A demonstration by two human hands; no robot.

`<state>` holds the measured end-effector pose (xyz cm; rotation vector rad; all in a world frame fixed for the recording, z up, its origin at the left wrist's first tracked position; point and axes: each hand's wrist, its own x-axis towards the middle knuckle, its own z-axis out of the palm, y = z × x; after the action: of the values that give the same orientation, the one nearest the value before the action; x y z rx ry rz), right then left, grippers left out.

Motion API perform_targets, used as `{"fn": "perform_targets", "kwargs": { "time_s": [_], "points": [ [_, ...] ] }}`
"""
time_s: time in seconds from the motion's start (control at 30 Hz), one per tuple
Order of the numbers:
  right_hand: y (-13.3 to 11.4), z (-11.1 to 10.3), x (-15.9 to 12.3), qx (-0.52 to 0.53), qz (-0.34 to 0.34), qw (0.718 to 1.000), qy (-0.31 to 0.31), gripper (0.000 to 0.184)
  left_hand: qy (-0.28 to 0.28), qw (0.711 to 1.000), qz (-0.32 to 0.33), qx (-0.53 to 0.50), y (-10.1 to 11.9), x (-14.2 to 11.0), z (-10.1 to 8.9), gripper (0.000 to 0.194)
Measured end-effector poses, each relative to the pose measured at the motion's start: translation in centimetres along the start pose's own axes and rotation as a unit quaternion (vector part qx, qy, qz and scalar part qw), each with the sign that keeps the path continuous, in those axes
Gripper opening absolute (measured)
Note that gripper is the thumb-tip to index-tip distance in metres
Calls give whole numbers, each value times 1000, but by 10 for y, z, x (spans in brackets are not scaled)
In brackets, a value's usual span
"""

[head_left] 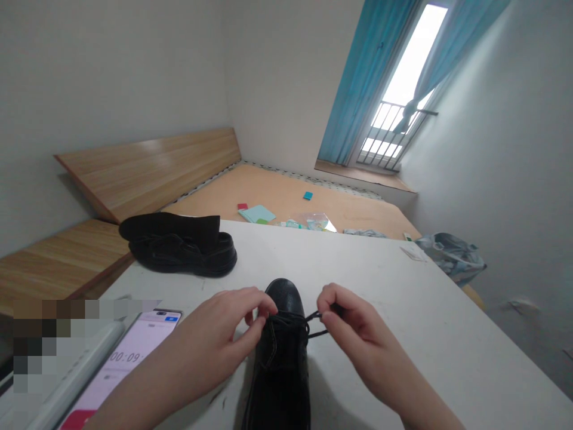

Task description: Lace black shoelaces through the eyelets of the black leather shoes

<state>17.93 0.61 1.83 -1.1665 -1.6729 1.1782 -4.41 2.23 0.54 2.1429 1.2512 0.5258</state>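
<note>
A black leather shoe (286, 364) lies on the white table in front of me, its toe pointing away. Dark laces cross its upper, and a loop of lace hangs along its left side. My left hand (228, 325) is at the left of the lacing, thumb and index finger closed on the shoelace at the shoe's edge; the exact grip is partly hidden. To the right of the shoe, my right hand (353, 328) pinches the shoelace (315, 315) between thumb and fingers, drawn out sideways. A second strand also runs from the shoe toward this hand.
Another black shoe (179, 254) with a black insole (170, 226) on it rests at the table's back left. A phone (134, 352) showing a timer lies left. Behind the white table (367, 263) is a bed (277, 179) with small items; a bag (452, 257) stands right.
</note>
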Motion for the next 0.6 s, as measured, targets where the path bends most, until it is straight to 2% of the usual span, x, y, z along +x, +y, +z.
{"fn": "perform_targets", "kwargs": {
  "time_s": [0.1,0.2,0.33,0.5,0.6],
  "points": [
    [-9,-6,-6,223,3,975,-25,18,21,998,43,-52,6,0,2,25],
    [-15,-1,-6,351,3,936,-32,19,-15,995,58,-80,9,-2,11,30],
    [-24,10,-1,421,17,905,-50,19,-50,993,60,-83,10,2,30,51],
    [-35,18,-7,493,39,866,-65,18,-40,994,51,-94,5,16,47,33],
    [-37,22,-17,523,73,844,-90,19,-6,990,31,-135,1,19,52,34]
  ]
}}
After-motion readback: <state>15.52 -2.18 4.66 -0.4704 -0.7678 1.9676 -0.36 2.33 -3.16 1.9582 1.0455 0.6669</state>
